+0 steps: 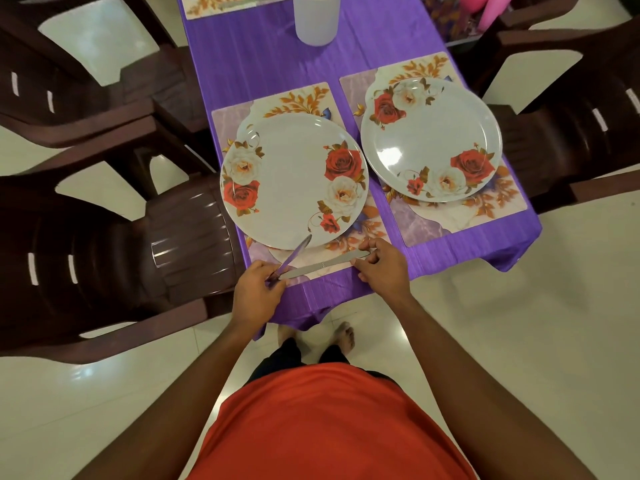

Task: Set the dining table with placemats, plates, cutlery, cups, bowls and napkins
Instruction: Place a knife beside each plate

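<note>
Two floral placemats lie side by side on the purple tablecloth point(263, 64). The left placemat point(228, 123) carries a rose-patterned plate point(291, 181), and the right placemat point(485, 216) carries a second plate point(429, 140). My left hand point(256, 292) grips a metal utensil point(294, 252) by its handle; its tip reaches the left plate's near rim. A table knife point(325, 265) lies along the left placemat's near edge. My right hand point(382, 263) pinches the knife's right end.
Dark brown plastic chairs stand on both sides, one point(114, 251) close at my left, another point(571, 133) at the right. A white cup point(315, 22) stands mid-table. A third placemat point(214, 5) shows at the far left. Pink objects point(491, 12) sit at the top right.
</note>
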### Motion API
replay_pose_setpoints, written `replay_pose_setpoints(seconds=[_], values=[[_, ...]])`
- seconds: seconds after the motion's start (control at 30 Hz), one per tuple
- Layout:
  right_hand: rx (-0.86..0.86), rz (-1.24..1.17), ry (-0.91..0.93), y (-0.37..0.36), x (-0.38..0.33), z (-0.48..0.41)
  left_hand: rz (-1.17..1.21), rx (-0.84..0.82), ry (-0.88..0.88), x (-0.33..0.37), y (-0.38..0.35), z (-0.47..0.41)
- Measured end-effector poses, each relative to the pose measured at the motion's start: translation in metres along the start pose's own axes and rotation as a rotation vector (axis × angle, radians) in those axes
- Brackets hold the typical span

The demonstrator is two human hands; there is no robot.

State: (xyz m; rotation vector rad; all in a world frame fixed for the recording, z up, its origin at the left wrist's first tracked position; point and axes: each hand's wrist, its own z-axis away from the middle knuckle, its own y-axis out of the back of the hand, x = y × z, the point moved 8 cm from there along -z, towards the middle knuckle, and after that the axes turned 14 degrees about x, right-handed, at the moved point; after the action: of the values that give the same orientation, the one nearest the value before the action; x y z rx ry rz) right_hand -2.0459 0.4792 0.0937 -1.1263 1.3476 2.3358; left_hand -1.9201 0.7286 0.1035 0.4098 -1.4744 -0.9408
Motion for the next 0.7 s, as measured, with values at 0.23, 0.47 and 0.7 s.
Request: replay_pose_setpoints(seconds=[0.23, 0.47, 0.7], values=[[-0.027, 0.041, 0.017, -0.006, -0.005, 0.003, 0.066, 0.033, 0.058, -0.007, 0.005, 0.001], [-0.054, 0.036, 0.021, -0.009, -0.006, 0.007, 0.048, -0.003, 0.037, -0.014, 0.006, -0.002], [0.066, -0.022, -0.034, 0.007, 0.004, 0.009, 0.016, -0.031, -0.031, -0.010, 0.003, -0.004]])
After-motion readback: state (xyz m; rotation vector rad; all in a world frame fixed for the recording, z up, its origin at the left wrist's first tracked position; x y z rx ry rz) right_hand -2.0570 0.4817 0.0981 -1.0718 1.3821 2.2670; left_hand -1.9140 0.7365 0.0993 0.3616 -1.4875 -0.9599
